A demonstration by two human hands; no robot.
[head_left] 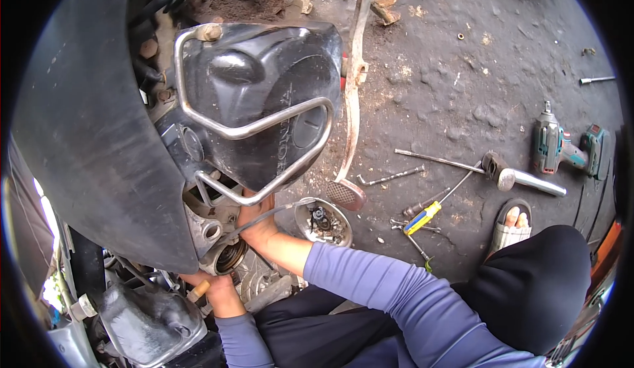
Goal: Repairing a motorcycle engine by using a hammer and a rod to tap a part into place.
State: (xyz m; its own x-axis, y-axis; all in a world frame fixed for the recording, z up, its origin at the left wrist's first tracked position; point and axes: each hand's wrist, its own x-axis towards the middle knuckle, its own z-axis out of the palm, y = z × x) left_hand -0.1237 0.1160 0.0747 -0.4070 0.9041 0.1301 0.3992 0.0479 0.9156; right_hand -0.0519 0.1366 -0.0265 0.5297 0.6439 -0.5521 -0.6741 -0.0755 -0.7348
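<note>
A motorcycle engine with a glossy black side cover [257, 97] fills the upper left, a bent metal guard bar [241, 132] across it. My right hand [259, 228] reaches in under the cover's lower edge, its fingers hidden behind the metal; a thin grey cable or hose [281, 207] crosses over it. Just below, a round metal opening [231, 256] shows dark rings inside. My left hand [218, 283] is under that opening, beside a short tan cylindrical piece [197, 291]. Its fingers are mostly hidden, so what it holds cannot be made out.
A bowl of small parts [341, 236] stands right of my right forearm, below a rusty foot pedal [345, 195]. On the dark floor lie a yellow-and-blue screwdriver [422, 218], a hammer [505, 171], a thin metal rod [391, 175] and a teal cordless impact wrench [549, 145].
</note>
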